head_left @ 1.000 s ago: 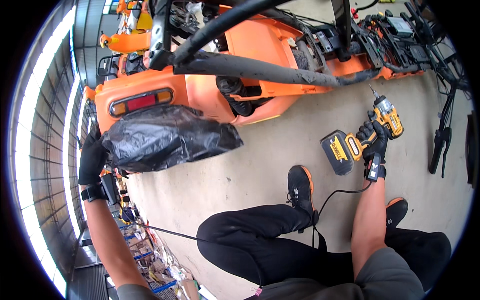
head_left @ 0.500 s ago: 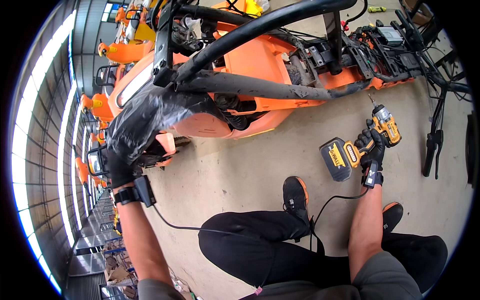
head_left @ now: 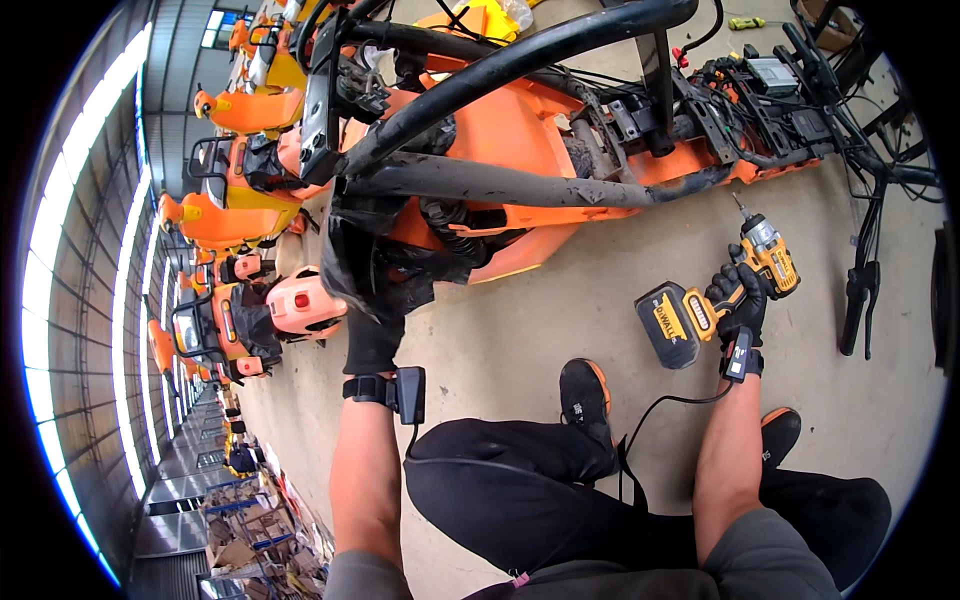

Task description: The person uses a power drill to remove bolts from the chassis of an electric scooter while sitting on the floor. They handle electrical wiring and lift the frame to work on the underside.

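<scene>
Sheeting [head_left: 350, 258], black, thin and plastic-looking, hangs at about ten o'clock in my feed, by the left end of a black tubular steel frame [head_left: 510, 180]. I have the black-gloved left hand [head_left: 376, 335] just below it, at its six o'clock and meeting its lower edge; the fingers vanish into the dark folds, so I cannot tell how far they close. That hand is clearly the nearer one. From it, the sheeting rises toward twelve, with a flap spreading toward two across the orange plastic bodywork [head_left: 510, 115]. It is so crumpled that I read its long axis only loosely, as twelve to six.

At three o'clock, the black-gloved right hand [head_left: 740, 292] wraps round the grip of a yellow-and-black cordless driver [head_left: 772, 258], well apart from the sheeting. The driver's slim metal bit [head_left: 741, 206] points toward eleven, near the right end of the frame's lower tube; I cannot judge the depth between them. The tube itself runs nine to three, above both hands, over the grey floor [head_left: 520, 330].
</scene>
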The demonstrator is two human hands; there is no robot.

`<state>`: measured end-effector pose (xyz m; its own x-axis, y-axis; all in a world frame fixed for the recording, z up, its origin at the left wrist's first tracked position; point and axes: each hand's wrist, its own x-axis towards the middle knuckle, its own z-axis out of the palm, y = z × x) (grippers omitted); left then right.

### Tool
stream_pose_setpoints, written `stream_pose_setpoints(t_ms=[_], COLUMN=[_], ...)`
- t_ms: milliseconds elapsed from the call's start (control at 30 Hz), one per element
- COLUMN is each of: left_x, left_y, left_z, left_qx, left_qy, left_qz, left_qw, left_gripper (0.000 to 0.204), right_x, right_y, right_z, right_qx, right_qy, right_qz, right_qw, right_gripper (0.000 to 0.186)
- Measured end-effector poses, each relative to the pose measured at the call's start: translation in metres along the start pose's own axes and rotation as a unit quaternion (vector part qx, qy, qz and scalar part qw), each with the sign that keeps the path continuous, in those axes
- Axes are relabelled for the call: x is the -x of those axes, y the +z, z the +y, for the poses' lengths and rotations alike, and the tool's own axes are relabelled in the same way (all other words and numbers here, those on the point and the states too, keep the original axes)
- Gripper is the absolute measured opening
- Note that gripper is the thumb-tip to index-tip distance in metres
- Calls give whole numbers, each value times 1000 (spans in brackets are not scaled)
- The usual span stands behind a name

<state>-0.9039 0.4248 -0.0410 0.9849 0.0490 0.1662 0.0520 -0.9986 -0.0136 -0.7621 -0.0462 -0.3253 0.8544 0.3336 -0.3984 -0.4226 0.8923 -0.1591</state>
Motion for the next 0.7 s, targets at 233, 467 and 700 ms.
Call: stream_pose_setpoints(t_ms=[233,467,700], left_x=[-1,-35,-74], left_y=[-22,-104,-109], left_z=[1,45,129], left_qx=[333,372,60], left_qy=[-165,-215,45], left_qz=[-74,213,86], left_qw=[925,878,993], left_gripper=[29,34,26], right_x=[-2,-2,-1], right_y=[-2,-1,3], right_z=[0,1,2], right_qx=[-17,-7,-19], right_qy=[11,13,18], right_qz=[-11,-21,-25], right_qw=[1000,1000,999], right_gripper=[37,38,44])
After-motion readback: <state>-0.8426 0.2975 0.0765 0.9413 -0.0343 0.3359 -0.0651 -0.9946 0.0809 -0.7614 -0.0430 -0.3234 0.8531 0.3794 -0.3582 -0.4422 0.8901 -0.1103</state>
